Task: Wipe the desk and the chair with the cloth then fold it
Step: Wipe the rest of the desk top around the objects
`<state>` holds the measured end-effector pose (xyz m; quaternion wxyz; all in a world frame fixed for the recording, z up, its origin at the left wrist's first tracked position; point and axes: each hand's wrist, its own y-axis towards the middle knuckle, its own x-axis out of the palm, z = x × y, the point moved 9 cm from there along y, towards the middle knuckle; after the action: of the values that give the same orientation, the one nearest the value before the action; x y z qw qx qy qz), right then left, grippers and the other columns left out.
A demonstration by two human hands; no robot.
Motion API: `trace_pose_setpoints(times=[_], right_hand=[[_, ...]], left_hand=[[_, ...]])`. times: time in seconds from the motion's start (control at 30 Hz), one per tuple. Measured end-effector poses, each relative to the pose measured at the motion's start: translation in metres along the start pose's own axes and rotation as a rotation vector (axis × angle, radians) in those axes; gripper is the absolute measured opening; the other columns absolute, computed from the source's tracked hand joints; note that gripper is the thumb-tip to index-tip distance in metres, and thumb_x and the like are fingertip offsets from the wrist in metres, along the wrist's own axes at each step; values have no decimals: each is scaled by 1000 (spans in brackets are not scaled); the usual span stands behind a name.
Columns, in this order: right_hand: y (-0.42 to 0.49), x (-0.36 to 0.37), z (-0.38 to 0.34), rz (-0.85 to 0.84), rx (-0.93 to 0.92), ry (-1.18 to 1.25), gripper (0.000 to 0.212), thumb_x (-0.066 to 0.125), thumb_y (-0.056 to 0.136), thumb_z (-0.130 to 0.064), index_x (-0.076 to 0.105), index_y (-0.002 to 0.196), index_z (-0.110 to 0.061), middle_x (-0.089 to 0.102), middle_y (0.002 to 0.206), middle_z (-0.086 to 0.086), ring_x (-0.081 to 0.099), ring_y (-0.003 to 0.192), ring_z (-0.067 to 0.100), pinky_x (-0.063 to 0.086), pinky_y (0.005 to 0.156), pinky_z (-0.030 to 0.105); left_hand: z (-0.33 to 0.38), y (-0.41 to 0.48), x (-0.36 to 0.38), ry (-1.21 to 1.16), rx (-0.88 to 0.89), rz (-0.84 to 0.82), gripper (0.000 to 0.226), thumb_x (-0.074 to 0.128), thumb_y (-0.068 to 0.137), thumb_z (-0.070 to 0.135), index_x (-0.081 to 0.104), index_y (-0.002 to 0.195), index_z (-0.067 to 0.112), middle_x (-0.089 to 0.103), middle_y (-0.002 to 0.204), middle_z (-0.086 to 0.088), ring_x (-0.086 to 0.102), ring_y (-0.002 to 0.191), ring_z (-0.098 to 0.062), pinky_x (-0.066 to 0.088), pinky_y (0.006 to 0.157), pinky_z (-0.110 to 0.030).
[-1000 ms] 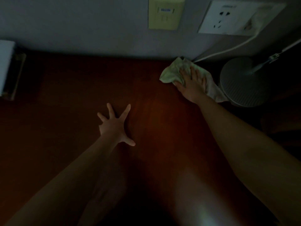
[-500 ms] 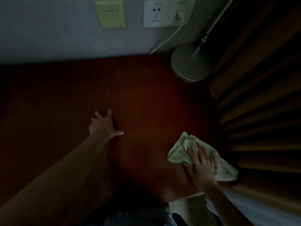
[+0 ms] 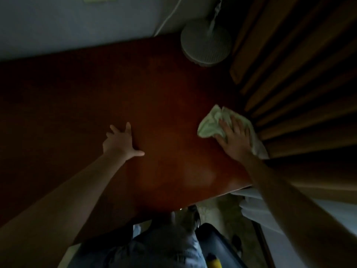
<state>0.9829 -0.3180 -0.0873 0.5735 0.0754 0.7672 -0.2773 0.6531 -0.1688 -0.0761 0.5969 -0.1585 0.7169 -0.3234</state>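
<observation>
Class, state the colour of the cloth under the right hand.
Pale green; the cloth shows best in the head view, pressed flat by the right hand.

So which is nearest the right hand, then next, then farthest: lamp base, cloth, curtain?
1. Pale green cloth, pressed under the right hand.
2. Brown pleated curtain, just to its right.
3. Round grey lamp base, in the far back corner.

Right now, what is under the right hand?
The pale green cloth, bunched on the desk, lies under the right hand, whose fingers are spread flat on it. The desk surface beneath the cloth is covered.
</observation>
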Motion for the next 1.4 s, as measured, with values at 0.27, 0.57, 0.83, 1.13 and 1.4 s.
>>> trace_pose_setpoints(times=[0.27, 0.57, 0.83, 1.13, 1.4], right_hand=[[85, -22, -2, 27, 50, 128, 64, 32, 93, -62, 12, 149, -37, 3, 159, 10, 3, 145, 28, 0, 116, 50], [-30, 13, 12, 214, 227, 82, 74, 19, 85, -67, 28, 147, -29, 31, 150, 16, 25, 139, 35, 13, 112, 55], [-93, 66, -121, 94, 165, 99, 74, 19, 86, -64, 29, 148, -25, 21, 152, 23, 18, 140, 43, 6, 112, 55], [-96, 115, -360, -97, -243, -31, 75, 2, 83, -66, 12, 150, -34, 5, 158, 16, 0, 145, 36, -3, 114, 49], [-139, 169, -559, -241, -395, -194, 61, 31, 87, -61, 50, 135, -29, 53, 134, 19, 54, 119, 40, 45, 93, 51]], left_hand=[[-1, 2, 3, 20, -6, 22, 120, 69, 68, 63, -10, 150, 26, -3, 155, -25, 19, 139, -42, 38, 101, -51], [-5, -5, 7, -25, 44, 37, 109, 63, 74, 64, -8, 150, 33, -7, 156, -18, 11, 143, -38, 37, 103, -49], [-33, -30, 17, -134, 215, 258, 55, 36, 98, 44, 23, 149, 26, 19, 156, -7, 28, 140, -24, 41, 102, -39], [-196, -25, 19, -646, 164, 344, 30, 40, 98, 24, 65, 113, 13, 64, 110, -5, 60, 98, -19, 47, 84, -33], [-442, -29, 41, -860, -140, 236, 31, 41, 100, 21, 64, 116, 9, 62, 118, -7, 56, 109, -23, 41, 94, -31]])
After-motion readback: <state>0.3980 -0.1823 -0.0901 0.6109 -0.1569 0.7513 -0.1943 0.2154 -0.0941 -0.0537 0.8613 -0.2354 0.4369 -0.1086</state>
